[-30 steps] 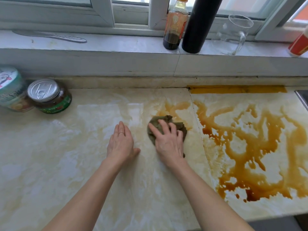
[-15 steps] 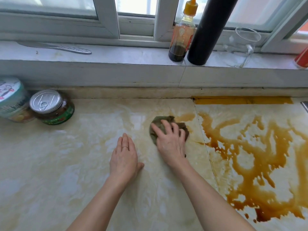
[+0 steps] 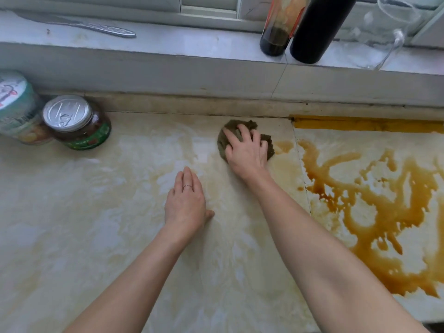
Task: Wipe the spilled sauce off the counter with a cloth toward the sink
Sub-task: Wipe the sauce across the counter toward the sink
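A dark green cloth (image 3: 270, 146) lies bunched on the pale marble counter (image 3: 96, 224), close to the back wall. My right hand (image 3: 247, 152) presses flat on top of it with fingers spread, covering most of it. Brown sauce (image 3: 374, 205) spreads in thick streaks over the counter's right part, past a seam, and a small patch of it (image 3: 284, 145) lies just right of the cloth. Faint yellowish smears mark the wiped area around my hands. My left hand (image 3: 186, 203) rests flat on the counter, palm down, holding nothing. The sink is out of view.
A jar with a silver pull-tab lid (image 3: 77, 123) and a teal-lidded tub (image 3: 16, 109) stand at the back left. On the window ledge stand a sauce bottle (image 3: 276, 32), a black cylinder (image 3: 317, 30) and a clear glass jug (image 3: 386, 32); a metal utensil (image 3: 96, 27) lies at the left.
My right hand has pushed the cloth away from me toward the back wall, wiping off part of the small sauce patch there. The left hand stays flat in place.
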The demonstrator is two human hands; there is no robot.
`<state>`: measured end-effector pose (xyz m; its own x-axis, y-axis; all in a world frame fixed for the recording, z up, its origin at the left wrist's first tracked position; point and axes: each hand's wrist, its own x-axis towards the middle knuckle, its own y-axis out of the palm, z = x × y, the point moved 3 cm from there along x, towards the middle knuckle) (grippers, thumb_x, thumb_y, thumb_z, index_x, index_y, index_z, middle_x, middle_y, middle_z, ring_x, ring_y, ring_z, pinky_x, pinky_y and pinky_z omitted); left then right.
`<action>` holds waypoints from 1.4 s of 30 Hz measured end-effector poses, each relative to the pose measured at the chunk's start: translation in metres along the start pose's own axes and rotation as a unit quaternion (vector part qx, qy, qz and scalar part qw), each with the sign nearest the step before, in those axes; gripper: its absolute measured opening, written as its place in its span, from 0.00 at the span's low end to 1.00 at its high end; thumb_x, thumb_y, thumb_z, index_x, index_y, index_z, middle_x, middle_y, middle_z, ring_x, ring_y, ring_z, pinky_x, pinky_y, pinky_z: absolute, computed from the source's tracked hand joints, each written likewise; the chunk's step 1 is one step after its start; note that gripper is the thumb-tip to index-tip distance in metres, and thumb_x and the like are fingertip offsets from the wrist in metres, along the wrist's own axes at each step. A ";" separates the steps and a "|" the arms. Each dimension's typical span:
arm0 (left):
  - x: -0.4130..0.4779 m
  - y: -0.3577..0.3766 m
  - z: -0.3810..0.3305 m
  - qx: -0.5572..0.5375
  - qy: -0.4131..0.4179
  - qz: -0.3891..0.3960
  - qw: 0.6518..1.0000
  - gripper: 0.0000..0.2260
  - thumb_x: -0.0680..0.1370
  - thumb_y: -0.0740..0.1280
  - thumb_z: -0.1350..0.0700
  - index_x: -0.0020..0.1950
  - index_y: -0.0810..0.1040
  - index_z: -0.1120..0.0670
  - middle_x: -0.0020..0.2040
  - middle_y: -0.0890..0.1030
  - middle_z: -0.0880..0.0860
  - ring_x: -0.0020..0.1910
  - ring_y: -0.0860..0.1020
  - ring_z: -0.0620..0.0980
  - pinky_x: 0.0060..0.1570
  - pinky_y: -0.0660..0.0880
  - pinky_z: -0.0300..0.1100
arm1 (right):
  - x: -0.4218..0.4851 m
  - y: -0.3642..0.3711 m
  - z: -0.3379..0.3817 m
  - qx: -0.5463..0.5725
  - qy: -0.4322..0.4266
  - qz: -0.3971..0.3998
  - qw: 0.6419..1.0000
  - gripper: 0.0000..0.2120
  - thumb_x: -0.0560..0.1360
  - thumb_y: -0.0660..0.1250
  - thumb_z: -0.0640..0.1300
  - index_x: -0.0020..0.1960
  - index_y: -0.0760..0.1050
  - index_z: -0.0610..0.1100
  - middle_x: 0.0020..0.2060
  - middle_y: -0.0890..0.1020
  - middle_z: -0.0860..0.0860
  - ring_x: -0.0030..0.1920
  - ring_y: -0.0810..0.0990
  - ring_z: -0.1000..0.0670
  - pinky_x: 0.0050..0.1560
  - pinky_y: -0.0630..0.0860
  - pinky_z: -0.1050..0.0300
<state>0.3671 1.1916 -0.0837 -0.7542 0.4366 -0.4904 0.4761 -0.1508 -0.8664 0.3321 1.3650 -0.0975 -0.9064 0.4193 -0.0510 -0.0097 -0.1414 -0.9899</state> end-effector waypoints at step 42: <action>-0.004 0.003 0.005 -0.015 0.017 -0.024 0.999 0.46 0.76 0.63 0.39 0.76 0.38 0.62 0.77 0.39 0.59 0.77 0.42 0.57 0.75 0.50 0.48 | -0.170 0.014 -0.050 0.000 0.000 -0.049 0.999 0.27 0.72 0.64 0.43 0.68 0.72 0.61 0.68 0.73 0.50 0.62 0.70 0.41 0.52 0.69 0.46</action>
<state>0.3696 1.1845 -0.0850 -0.7607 0.4729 -0.4446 0.4540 -0.1019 -0.8852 0.5075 1.3369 -0.1096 -0.9013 0.4306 0.0462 -0.0986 -0.1003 -0.9901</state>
